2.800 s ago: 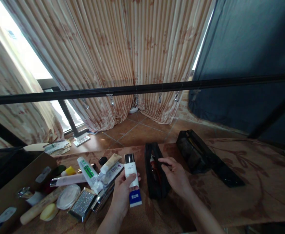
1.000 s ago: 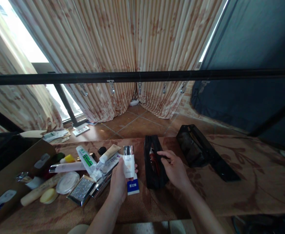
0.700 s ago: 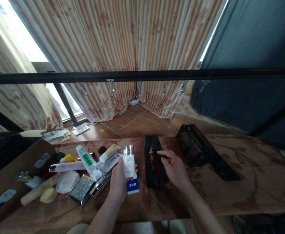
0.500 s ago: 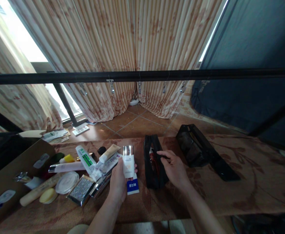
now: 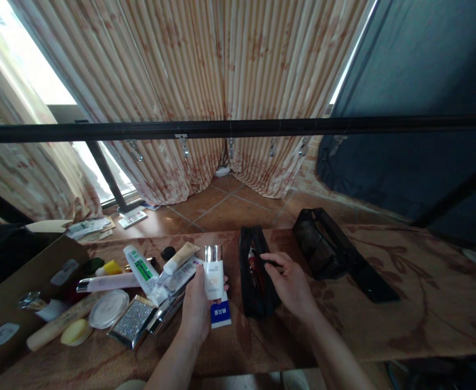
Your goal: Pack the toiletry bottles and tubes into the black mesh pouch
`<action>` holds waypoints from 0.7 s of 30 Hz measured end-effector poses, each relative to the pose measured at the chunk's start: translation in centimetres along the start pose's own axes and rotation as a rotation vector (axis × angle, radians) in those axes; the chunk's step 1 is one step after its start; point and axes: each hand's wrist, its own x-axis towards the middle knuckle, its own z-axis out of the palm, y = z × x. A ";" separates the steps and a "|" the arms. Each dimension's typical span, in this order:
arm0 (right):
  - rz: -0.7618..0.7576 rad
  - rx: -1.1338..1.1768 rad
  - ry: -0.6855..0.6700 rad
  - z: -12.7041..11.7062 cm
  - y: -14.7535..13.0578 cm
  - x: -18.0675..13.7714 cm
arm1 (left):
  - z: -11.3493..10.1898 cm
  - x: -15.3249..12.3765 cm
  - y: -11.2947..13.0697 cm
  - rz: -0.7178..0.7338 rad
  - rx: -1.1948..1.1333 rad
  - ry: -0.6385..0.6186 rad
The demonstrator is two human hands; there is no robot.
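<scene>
Now the left hand [image 5: 196, 303] has its thumb along the left edge of the white bottle [image 5: 213, 279], whereas in the earliest frame it lay across the front; the printed label shows more fully. The fingers are closed around the bottle, tips emerging at its right edge, the silver cap pointing away from the person. The right hand [image 5: 290, 287] has stayed at the black pouch [image 5: 245, 271], its index finger and thumb close together at the right side of the opening; whether they pinch the fabric cannot be told.

Most of the left fingers are hidden behind the bottle, and the reddish item [image 5: 254, 273] inside the pouch is too dark to identify. The bottle sits between the left thumb and fingers, left of the pouch and well apart from the right hand. Just below it, a blue-and-white packet [image 5: 220, 318] is partly covered. Farther left lie a glittery case [image 5: 132, 322] and a green-labelled tube [image 5: 141, 271]; to the right stands another black case [image 5: 313, 249]. The cardboard box [image 5: 34, 281] is cut off at the left edge.
</scene>
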 end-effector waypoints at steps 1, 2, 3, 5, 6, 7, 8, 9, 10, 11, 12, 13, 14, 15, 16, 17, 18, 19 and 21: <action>-0.001 0.003 -0.002 0.0 0.0 0.0 | 0.0 0.0 0.0 0.001 0.002 0.002; -0.003 0.009 -0.003 0.0 0.0 0.0 | 0.0 0.0 0.0 0.002 0.006 0.001; -0.004 0.014 -0.004 0.0 0.0 0.0 | 0.0 0.0 0.0 0.004 0.011 -0.004; -0.005 0.021 -0.005 0.0 0.1 0.0 | 0.0 0.0 0.0 0.006 0.017 -0.016; -0.005 0.025 -0.005 0.0 0.1 0.0 | -0.1 0.0 0.0 0.005 0.019 -0.023; -0.004 0.027 -0.003 0.0 0.1 0.0 | -0.1 0.0 0.0 0.005 0.021 -0.027; -0.004 0.028 0.000 0.1 0.1 0.0 | -0.1 0.0 0.0 0.003 0.022 -0.030; -0.006 0.028 0.004 0.1 0.1 0.0 | -0.1 0.0 0.0 0.003 0.023 -0.030; -0.010 0.030 0.008 0.1 0.1 0.0 | -0.1 0.0 0.0 0.003 0.025 -0.028; -0.013 0.031 0.011 0.1 0.1 0.0 | -0.1 0.0 0.0 0.004 0.028 -0.028; -0.016 0.031 0.013 0.1 0.1 0.0 | -0.1 0.0 0.0 0.007 0.030 -0.027; -0.019 0.033 0.012 0.1 0.1 0.0 | -0.2 0.0 0.0 0.011 0.032 -0.027; -0.022 0.037 0.010 0.1 0.1 0.0 | -0.2 0.0 -0.1 0.015 0.035 -0.028; -0.023 0.040 0.008 0.1 0.1 0.0 | -0.2 0.0 -0.1 0.020 0.038 -0.029; -0.023 0.043 0.004 0.1 0.2 0.0 | -0.2 0.0 -0.1 0.023 0.042 -0.031; -0.023 0.044 -0.001 0.1 0.2 0.0 | -0.2 0.0 -0.1 0.024 0.045 -0.034; -0.021 0.042 -0.004 0.1 0.3 0.0 | -0.2 0.0 0.0 0.023 0.048 -0.035; -0.021 0.039 -0.006 0.1 0.3 0.0 | -0.2 0.0 0.0 0.022 0.050 -0.039; -0.023 0.033 -0.003 0.1 0.3 0.0 | -0.2 0.0 0.0 0.020 0.050 -0.044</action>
